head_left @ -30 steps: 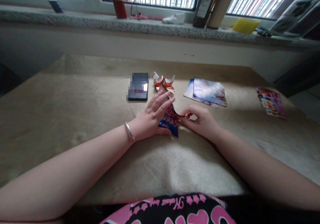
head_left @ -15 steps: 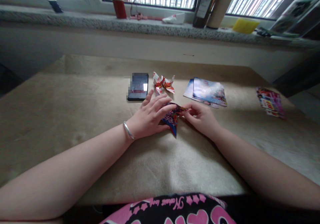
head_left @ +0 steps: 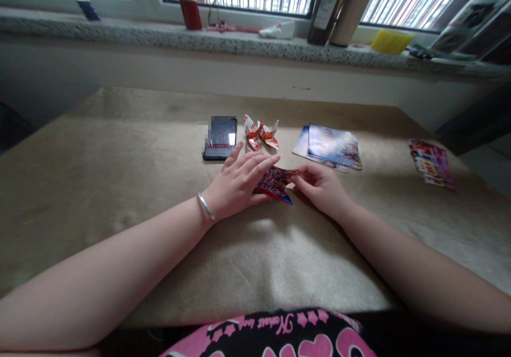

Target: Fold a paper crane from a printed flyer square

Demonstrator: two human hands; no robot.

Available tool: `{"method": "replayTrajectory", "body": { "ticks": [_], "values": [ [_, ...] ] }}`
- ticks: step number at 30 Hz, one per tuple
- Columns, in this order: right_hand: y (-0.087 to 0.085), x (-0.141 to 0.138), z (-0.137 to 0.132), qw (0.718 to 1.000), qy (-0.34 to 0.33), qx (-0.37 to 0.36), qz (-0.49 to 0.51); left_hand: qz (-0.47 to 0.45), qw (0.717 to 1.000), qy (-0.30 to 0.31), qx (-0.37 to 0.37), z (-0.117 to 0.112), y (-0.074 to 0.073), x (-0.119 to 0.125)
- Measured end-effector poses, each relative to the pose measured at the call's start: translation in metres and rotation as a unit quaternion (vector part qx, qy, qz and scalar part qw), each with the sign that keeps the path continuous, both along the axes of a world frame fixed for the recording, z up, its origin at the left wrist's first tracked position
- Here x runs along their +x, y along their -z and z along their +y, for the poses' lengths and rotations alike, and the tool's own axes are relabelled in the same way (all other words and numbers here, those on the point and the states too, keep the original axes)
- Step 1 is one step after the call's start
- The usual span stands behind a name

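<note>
Left hand spread and palm down, right hand pinching with thumb and fingertips, a person works a dark printed paper at the middle of a cloth-covered table. The paper lies partly under the left fingers, its right end in the right hand's pinch and one blue-tipped corner pointing toward the wearer; whether the left thumb grips its underside cannot be told.

The hold looks open to trouble. Should the left hand press too lightly, a pull from the right could slide or twist the piece across the soft cloth; should it press too hard, unwanted creases may set in. A tug at the narrow pinched end risks a tear, and slack fingertips there could let it spring loose.

Crowding is another hazard. A red-and-white folded paper piece sits just beyond the left fingers, and a forward push might nudge or crush its upright points. A phone rests beside it, near the left fingertips and liable to be bumped. Blue printed sheets lie beyond the right hand, where a careless sweep of the knuckles might scatter them.
</note>
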State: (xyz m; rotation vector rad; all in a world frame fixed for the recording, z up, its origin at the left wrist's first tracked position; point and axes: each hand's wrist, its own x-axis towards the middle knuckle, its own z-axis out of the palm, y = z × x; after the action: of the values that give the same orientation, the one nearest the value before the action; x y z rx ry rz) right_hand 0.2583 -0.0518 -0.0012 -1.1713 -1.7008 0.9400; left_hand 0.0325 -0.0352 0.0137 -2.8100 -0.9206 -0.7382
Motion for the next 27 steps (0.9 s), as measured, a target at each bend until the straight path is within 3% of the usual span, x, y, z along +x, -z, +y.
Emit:
{"method": "replayTrajectory", "body": {
  "ticks": [5, 13, 22, 27],
  "values": [
    [0.0, -0.002, 0.001, 0.999, 0.003, -0.01, 0.038, -0.006, 1.0, -0.015, 0.004, -0.003, -0.003, 0.002],
    [-0.005, -0.007, -0.008, 0.999, 0.018, 0.03, 0.005, -0.036, 0.999, -0.019, 0.019, 0.0, 0.0, 0.003],
    [-0.018, -0.009, -0.016, 0.989, -0.036, 0.122, -0.08, -0.06, 0.998, -0.009, -0.001, 0.001, -0.001, 0.002],
    [-0.018, -0.008, -0.017, 0.975, -0.057, 0.178, -0.117, -0.138, 0.99, 0.029, -0.032, 0.001, -0.004, 0.003]
  ]
}}
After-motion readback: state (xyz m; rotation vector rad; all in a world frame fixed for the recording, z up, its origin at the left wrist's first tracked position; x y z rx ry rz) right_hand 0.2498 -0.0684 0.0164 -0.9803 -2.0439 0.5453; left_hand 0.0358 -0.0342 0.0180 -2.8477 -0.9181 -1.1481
